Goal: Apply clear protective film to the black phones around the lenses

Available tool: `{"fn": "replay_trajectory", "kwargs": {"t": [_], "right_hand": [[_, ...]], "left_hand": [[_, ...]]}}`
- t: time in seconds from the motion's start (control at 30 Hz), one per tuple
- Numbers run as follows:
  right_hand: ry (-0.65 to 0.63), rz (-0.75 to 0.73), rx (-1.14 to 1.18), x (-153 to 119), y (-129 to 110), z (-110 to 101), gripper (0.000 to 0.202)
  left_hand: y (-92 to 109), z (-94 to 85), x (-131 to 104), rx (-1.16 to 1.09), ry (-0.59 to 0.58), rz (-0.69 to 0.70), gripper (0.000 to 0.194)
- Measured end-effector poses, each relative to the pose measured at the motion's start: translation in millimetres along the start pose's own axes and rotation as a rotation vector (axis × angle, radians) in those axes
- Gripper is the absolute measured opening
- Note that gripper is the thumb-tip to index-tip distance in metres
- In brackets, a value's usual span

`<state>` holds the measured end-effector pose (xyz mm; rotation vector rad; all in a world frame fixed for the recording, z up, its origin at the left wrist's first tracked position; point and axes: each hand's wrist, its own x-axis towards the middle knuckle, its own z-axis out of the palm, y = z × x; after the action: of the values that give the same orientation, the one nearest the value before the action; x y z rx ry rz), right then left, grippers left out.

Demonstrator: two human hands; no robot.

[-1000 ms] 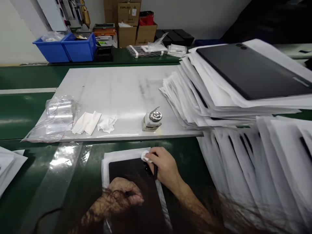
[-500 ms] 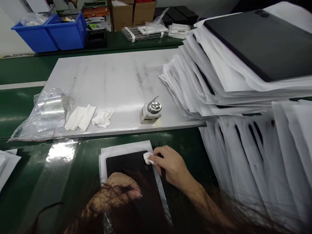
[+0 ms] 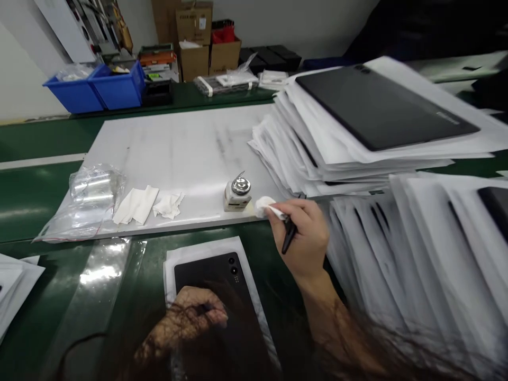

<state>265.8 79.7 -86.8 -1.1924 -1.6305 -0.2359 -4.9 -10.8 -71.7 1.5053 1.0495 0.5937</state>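
Observation:
My right hand [image 3: 301, 233] is closed on a wad of white tissue [image 3: 264, 206] and dark tweezers [image 3: 289, 236]. It hovers near the board's front edge, right of a small dispenser bottle [image 3: 237, 194] whose metal lid is tilted up. Below lies a black tablet [image 3: 210, 272], its back with two camera lenses facing up, on white sheets [image 3: 242, 251]. My left hand [image 3: 200, 309] rests on the tablet's back with fingers curled; anything inside them is hidden. Strands of hair cover part of it.
A grey board [image 3: 178, 148] bears crumpled tissues [image 3: 169, 205], a folded tissue [image 3: 136, 205] and a clear plastic bag [image 3: 93, 196]. At right, a tall stack of paper-wrapped sheets [image 3: 293, 153] has a dark tablet [image 3: 384, 106] on top. Wrapped items [image 3: 420, 248] stand before it. Blue bins [image 3: 119, 87] sit behind.
My right hand has lifted the tissue off the tablet's camera corner and moved up and right, near the bottle. My left hand stays on the tablet. The view has shifted slightly.

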Motion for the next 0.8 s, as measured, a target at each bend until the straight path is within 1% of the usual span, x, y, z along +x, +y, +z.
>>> {"fn": "replay_trajectory", "kwargs": {"t": [0.03,0.07,0.1,0.17,0.23,0.27,0.33,0.37,0.43,0.5,0.57,0.6,0.63,0.73,0.77,0.8], "right_hand": [[0.055,-0.005,-0.002,13.7,-0.7,8.4,0.012],[0.079,-0.007,-0.006,26.2,-0.7,16.4,0.014],[0.058,0.0,-0.014,37.0,0.0,23.9,0.015],[-0.07,0.035,-0.034,52.4,3.7,37.3,0.017],[-0.211,0.074,-0.044,59.0,8.6,48.0,0.015],[-0.256,0.089,-0.041,59.5,10.7,52.0,0.013],[-0.288,0.112,-0.028,56.9,12.9,55.3,0.01],[-0.291,0.12,-0.024,54.3,12.6,54.0,0.012],[-0.259,0.12,-0.02,45.9,9.1,44.6,0.023],[-0.178,0.096,0.002,31.6,1.2,26.2,0.03],[-0.131,0.084,0.074,9.7,-10.3,1.4,0.026],[-0.151,0.096,0.132,-3.7,-17.0,-11.9,0.022],[-0.208,0.123,0.204,-18.0,-24.1,-24.9,0.02],[-0.436,0.269,0.387,-59.0,-47.6,-55.9,0.022],[-0.492,0.309,0.423,-70.0,-55.9,-62.0,0.027],[-0.534,0.332,0.46,-79.2,-64.4,-65.6,0.038]], "left_hand": [[0.3,-1.2,0.5,-0.018,0.01,0.015,0.018],[-0.1,-2.5,1.2,-0.038,0.02,0.032,0.017],[-0.9,-3.8,2.1,-0.057,0.031,0.047,0.017],[-3.7,-5.7,4.1,-0.109,0.066,0.059,0.015],[-6.4,-6.6,5.6,-0.178,0.114,0.047,0.013],[-7.1,-6.7,6.0,-0.215,0.139,0.036,0.013],[-7.2,-6.8,6.7,-0.28,0.18,0.016,0.01],[-6.6,-6.9,7.0,-0.305,0.191,0.008,0.01],[-4.4,-7.4,7.7,-0.342,0.205,0.0,0.01],[-2.2,-7.8,8.3,-0.365,0.216,0.002,0.012],[-0.8,-7.7,8.5,-0.38,0.224,0.01,0.013],[-0.6,-7.4,8.4,-0.386,0.224,0.013,0.013],[-0.8,-6.9,8.3,-0.391,0.222,0.016,0.014],[-2.6,-5.0,7.7,-0.394,0.216,0.011,0.014],[-3.1,-4.5,7.4,-0.388,0.217,0.006,0.013],[-3.3,-4.2,7.1,-0.379,0.219,0.001,0.013]]}}
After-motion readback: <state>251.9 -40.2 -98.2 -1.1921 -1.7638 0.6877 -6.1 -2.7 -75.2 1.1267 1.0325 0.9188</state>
